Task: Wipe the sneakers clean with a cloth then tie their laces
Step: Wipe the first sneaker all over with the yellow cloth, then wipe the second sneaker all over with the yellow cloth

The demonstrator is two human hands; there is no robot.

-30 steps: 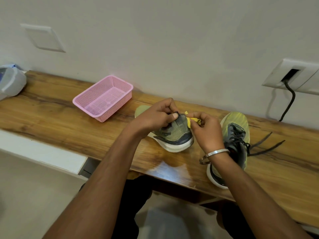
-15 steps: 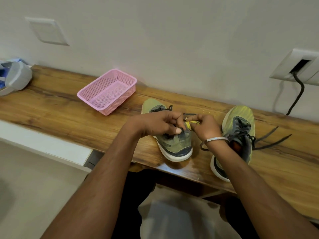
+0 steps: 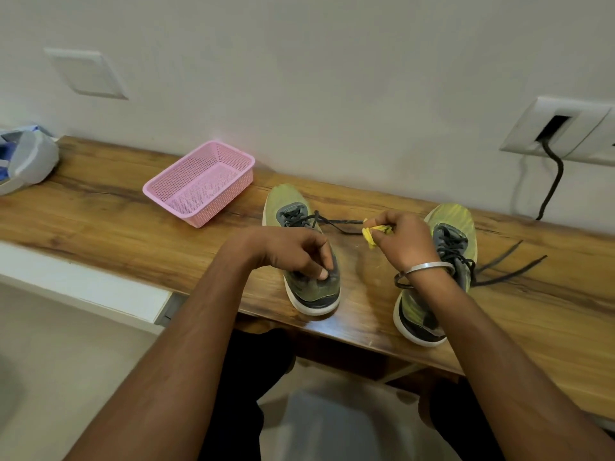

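Since a moment ago our right hand (image 3: 404,242), clutching the yellow cloth (image 3: 374,232), has lifted off the left sneaker (image 3: 304,257) on the counter (image 3: 100,221); our left hand (image 3: 293,252) pinches its heel. We should steady it and wipe every side.

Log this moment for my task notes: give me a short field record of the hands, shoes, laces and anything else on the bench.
left hand: grips the heel of the left shoe
right hand: holds a bunched yellow cloth
right shoe: stands on the bench, partly behind the right wrist
laces: untied on both shoes, ends lying loose on the wood
basket: pink, left of the shoes
bag: grey, at the bench's far left end
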